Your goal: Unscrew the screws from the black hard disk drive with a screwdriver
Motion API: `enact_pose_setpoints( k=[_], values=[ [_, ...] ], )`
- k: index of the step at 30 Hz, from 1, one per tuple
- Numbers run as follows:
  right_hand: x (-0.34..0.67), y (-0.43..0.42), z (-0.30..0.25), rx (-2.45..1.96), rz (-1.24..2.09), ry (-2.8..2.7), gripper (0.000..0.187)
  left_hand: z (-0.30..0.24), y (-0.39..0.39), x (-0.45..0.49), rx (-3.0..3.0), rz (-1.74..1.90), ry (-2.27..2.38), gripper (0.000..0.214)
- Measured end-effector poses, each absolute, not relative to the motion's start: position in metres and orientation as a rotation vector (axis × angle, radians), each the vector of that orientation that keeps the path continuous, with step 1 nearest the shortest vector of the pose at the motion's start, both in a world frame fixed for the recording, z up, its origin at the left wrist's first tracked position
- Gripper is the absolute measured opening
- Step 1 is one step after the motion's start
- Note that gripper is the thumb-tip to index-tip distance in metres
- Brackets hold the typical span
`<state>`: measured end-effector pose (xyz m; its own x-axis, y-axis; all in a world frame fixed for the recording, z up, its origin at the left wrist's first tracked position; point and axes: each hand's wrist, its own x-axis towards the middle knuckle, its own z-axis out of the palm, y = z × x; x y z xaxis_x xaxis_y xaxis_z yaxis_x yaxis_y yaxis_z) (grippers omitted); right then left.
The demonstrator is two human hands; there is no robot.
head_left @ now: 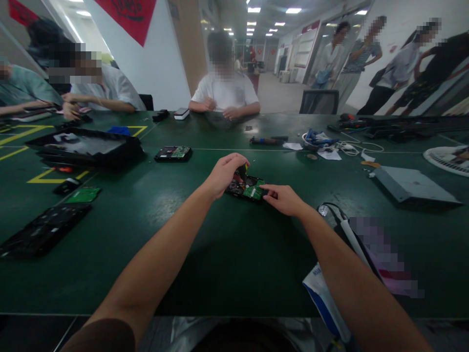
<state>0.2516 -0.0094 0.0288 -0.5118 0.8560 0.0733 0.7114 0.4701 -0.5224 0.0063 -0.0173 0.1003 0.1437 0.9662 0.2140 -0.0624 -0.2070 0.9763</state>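
Note:
A hard drive (254,189) with a green circuit board lies on the table in front of me. My left hand (226,175) is closed around a screwdriver (243,169) with a dark and yellow handle, held upright over the drive's left part. Its tip is too small to make out. Thumb and fingers of my right hand (283,198) grip the drive's right end. Farther off to the left, a second hard drive (173,153) rests with its circuit board up.
A black tray (88,149), a loose green circuit board (83,194) and a black panel (44,230) lie left. On the right are a grey metal box (415,187), cables (357,146) and a bag (322,288) under my forearm. A person (225,93) sits opposite.

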Motion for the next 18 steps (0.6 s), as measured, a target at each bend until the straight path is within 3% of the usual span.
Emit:
enact_pose_setpoints(
  k=[18],
  values=[
    [0.2504, -0.0092, 0.0257, -1.352, 0.573, -2.392, 0.051, 0.097, -0.0166, 0.0073, 1.253, 1.187, 0.848, 0.016]
  ],
)
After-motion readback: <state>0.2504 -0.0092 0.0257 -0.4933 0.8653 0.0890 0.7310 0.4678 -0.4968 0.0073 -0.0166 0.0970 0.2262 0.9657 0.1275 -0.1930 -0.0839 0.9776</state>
